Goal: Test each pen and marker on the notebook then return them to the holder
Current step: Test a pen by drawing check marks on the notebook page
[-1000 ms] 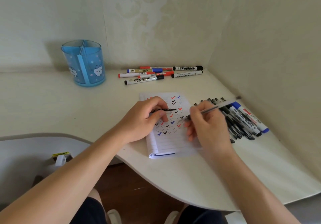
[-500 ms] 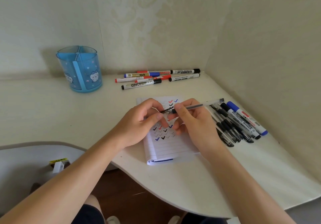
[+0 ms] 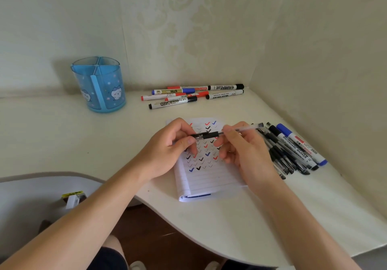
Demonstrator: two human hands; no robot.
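Change: a second ago the right hand (image 3: 245, 150) was writing with the pen (image 3: 243, 130) while the left hand (image 3: 167, 150) held the cap (image 3: 198, 137) apart. Both now meet above the notebook (image 3: 205, 181) — cap seated, or nearly, on the tip. Judgement: this pen's test is done and its return to the holder (image 3: 100, 85) is due.

Left hand pinches the black cap; right hand grips the barrel.

- Pen: slim clear plastic tube, black grip
- Notebook: lined paper, rows of black, red and blue ticks
- Holder: translucent blue cylinder, partitioned — back-left on the table (image 3: 62, 133)
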